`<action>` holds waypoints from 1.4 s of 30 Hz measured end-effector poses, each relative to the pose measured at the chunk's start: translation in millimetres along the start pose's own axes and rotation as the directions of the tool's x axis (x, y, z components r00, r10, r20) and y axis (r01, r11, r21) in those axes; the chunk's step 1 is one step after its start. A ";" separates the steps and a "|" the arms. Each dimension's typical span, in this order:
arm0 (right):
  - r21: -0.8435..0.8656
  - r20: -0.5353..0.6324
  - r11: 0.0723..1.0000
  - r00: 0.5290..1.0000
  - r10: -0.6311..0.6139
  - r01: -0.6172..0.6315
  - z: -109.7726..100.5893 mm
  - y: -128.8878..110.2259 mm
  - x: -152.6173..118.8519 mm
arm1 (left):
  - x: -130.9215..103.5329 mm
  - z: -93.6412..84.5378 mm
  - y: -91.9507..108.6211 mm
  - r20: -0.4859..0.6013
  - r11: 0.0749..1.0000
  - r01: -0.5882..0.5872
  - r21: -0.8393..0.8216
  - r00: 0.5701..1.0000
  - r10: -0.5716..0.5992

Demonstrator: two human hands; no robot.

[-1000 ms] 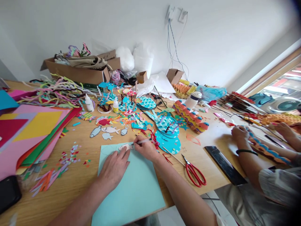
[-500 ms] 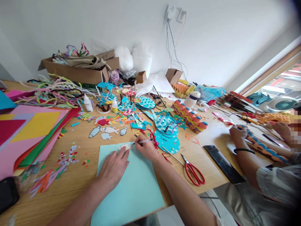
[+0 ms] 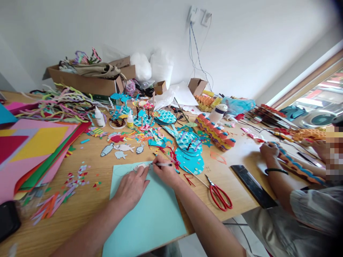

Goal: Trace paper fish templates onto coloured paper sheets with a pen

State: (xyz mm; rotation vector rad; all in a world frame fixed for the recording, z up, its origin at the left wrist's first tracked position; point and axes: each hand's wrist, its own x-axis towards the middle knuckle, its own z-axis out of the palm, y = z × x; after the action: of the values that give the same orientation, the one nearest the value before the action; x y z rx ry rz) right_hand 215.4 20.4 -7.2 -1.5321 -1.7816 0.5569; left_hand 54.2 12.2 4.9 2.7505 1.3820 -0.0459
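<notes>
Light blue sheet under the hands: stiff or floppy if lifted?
The light blue sheet probably bends easily and weighs little, as it looks broad and thin. It lies flat with no obvious curl, so it may have some stiffness. The white fish cutout partly under the left hand would likely slide if tilted and released; no fastening shows.

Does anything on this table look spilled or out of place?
Small paper bits lie scattered loose on the table, left of the light blue-green sheet, looking spilled because nothing contains them. It may simply be craft clutter.
</notes>
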 end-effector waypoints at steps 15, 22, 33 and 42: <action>0.000 -0.013 1.000 1.000 0.028 -0.028 -0.4 -5.4 -5.1 | 2.5 -1.5 1.0 0.033 1.000 0.013 -0.018 0.999 -0.013; 0.019 -0.005 1.000 1.000 0.007 -0.006 0.4 -11.4 -10.5 | 1.5 1.8 0.6 0.017 1.000 0.009 -0.005 1.000 -0.009; 0.006 0.017 1.000 1.000 0.018 -0.018 1.3 -12.2 -11.4 | 0.8 1.7 0.5 0.013 1.000 0.012 -0.027 1.000 -0.012; 0.001 0.037 0.999 0.999 0.039 -0.039 -2.8 -15.3 -15.1 | 0.2 1.5 0.2 -0.010 1.000 -0.001 -0.009 1.000 0.001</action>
State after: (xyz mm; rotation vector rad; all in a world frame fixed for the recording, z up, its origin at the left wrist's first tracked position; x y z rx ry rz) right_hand 207.9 2.3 2.1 -1.5677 -1.7818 0.6092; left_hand 54.4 12.2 3.4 2.7481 1.3800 -0.0258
